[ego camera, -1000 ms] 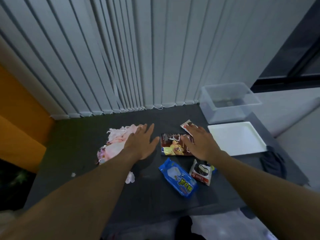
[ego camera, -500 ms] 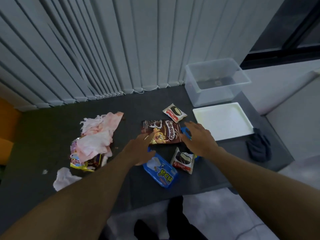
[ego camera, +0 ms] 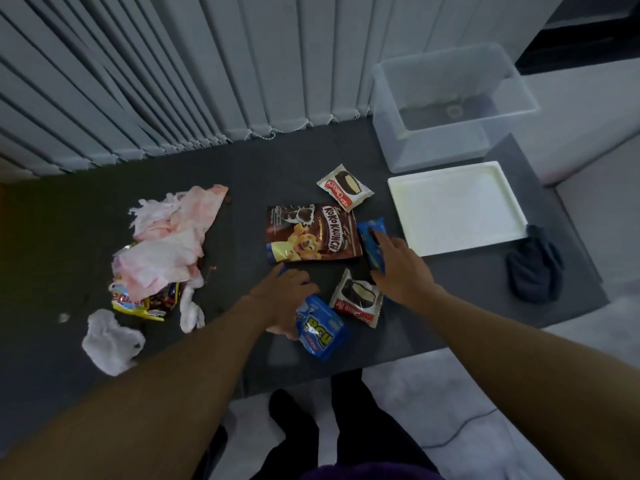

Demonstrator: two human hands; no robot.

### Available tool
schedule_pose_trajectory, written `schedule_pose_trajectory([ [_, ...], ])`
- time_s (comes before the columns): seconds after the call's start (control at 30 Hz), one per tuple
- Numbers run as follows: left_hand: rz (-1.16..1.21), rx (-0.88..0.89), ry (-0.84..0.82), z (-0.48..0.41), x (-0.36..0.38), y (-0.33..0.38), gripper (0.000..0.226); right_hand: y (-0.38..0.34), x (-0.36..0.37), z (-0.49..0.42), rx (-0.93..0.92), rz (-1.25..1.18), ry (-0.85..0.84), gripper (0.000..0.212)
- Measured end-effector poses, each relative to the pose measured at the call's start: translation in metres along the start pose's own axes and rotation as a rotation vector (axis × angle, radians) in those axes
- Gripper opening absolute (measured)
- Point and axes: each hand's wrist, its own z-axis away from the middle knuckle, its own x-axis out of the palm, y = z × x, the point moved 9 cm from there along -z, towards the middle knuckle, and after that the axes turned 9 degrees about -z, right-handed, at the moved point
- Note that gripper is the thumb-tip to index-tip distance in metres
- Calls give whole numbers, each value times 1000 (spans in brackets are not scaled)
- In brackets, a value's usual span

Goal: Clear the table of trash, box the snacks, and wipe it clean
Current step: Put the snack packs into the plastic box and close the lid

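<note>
Head view — left hand [ego camera: 284, 299] grips the blue snack pack [ego camera: 323, 336] — glossy, crinkled.

Table [ego camera: 346, 150]: dark grey; blinds [ego camera: 207, 64]: pale grey vertical slats. Storage box [ego camera: 433, 147]: clear, colourless; lid [ego camera: 457, 209]: plain white. Cereal bag [ego camera: 311, 233]: chocolate brown, white lettering, yellow cartoon figure. Far pie wrapper [ego camera: 344, 187] and near pie wrapper [ego camera: 356, 299]: white and red, picturing a dark, cream-filled pie. Biscuit pack [ego camera: 369, 233]: blue. Wafer packet [ego camera: 322, 330]: blue, yellow lettering. Tissue heap [ego camera: 166, 237]: white, blotched pink. Torn wrapper [ego camera: 145, 303]: yellow and red. Crumpled tissue [ego camera: 110, 341]: white. Cloth [ego camera: 533, 268]: dark navy.
</note>
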Motion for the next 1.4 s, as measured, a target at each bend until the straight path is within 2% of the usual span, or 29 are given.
schedule_pose_trajectory([
  [0.13,17,-2,64,-4,-14,-7,88,0,-3,-7,-53,-39,-5,88],
  [0.3,159,-116,158,-1,-36,-33,91,1,-20,-16,-142,-90,0,80],
  [0.47,406,-340,294,6,-65,-60,89,0,-43,-24,-180,-93,45,77],
  [0.57,466,-433,343,6,-77,-73,88,0,-54,-26,-159,-88,81,75],
  [0.73,448,-448,452,1,-108,-90,68,2,-69,-21,-132,-108,152,72],
  [0.93,446,-517,549,1,-140,-107,71,-3,-95,-14,-132,-178,272,69],
  [1.2,534,-581,555,-5,-172,-114,54,-14,-141,-18,-165,-211,431,68],
  [1.4,577,-577,583,-12,-198,-117,55,-19,-186,-36,-233,-172,502,66],
])
